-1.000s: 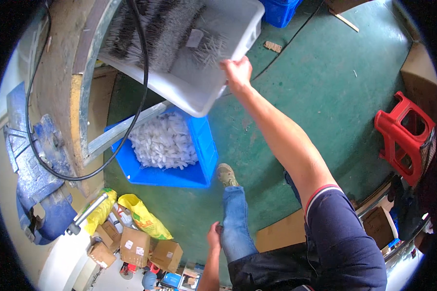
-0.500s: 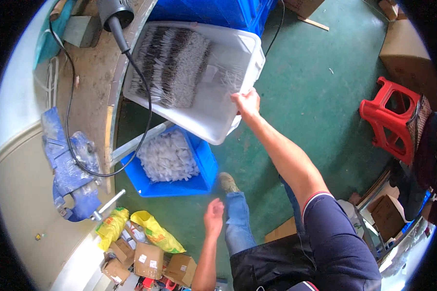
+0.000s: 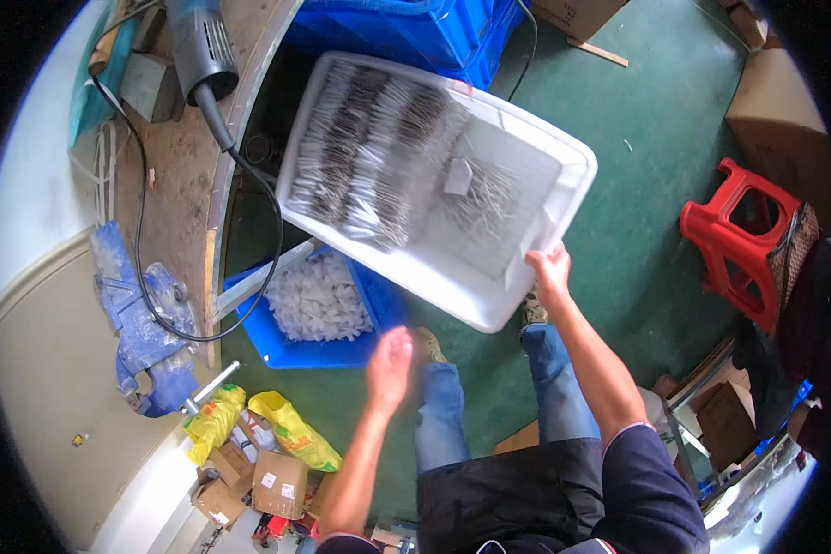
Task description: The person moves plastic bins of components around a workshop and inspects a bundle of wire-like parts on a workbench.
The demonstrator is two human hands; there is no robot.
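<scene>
A white rectangular plastic tub (image 3: 443,279) spans the upper centre of the frame, with rows of thin rods (image 3: 374,152) inside. Left of centre sits a blue plastic bin (image 3: 328,355) of white pieces (image 3: 319,300). The right hand (image 3: 550,274) grips the tub's lower-right rim; the left hand (image 3: 391,367), blurred, is free near the bin.

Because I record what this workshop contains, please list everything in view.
White bin: one, white, centre
Thin rods: many, greyish, in bin
Blue tub: one, blue, below bin
Small pieces: many, white, in tub
Blue crates: count unclear, blue, top
Bench: one, brown, upper left
Power tool: one, dark grey, on bench
Vise: one, blue, left
Bags: two, yellow, lower left
Cardboard boxes: several, brown, around edges
Stool: one, red, right
Floor: one, green, underneath
Legs: two, blue jeans, lower centre
Left hand: one, bare, left of legs
Right hand: one, bare, gripping bin rim
</scene>
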